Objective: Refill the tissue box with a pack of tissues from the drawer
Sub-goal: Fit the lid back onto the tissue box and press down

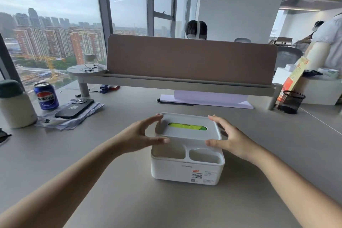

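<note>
Both hands, left hand point(140, 135) and right hand point(229, 137), are pinching the lid point(187, 137) between them above the tissue box point(187, 172), where uneven pressure risks jamming it crooked.

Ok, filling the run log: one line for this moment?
step: seating lid | tissue box: green pack inside | left hand, right hand: on lid ends | desk

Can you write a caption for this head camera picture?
Two hands, left and right, hold the grey slotted lid over a white plastic tissue box.
</note>
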Available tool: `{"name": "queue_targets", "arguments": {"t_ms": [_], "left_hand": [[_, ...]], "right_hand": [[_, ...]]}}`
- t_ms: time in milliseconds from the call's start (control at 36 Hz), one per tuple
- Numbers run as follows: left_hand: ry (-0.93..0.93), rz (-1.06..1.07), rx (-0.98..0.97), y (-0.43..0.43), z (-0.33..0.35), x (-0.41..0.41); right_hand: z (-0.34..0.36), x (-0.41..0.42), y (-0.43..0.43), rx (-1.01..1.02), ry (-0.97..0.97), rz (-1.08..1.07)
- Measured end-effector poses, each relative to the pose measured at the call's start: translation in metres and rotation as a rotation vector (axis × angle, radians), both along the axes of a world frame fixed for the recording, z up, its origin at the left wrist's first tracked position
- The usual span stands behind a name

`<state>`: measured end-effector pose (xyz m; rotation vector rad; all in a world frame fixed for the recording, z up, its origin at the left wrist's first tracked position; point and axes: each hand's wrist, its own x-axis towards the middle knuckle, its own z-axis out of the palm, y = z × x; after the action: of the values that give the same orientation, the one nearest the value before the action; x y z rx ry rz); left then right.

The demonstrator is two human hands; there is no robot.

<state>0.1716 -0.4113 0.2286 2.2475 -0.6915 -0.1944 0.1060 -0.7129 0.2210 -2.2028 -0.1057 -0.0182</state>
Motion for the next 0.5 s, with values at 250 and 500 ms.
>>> {"name": "queue_targets", "arguments": {"t_ms": [250, 500], "left_hand": [[0.045, -0.035, 0.021, -0.006, 0.004, 0.02], [0.047, -0.048, 0.035, -0.009, 0.004, 0.025]], "right_hand": [[0.004, 0.006, -0.004, -0.057, 0.054, -0.008], [0.007, 0.012, -0.005, -0.127, 0.069, -0.008]]}}
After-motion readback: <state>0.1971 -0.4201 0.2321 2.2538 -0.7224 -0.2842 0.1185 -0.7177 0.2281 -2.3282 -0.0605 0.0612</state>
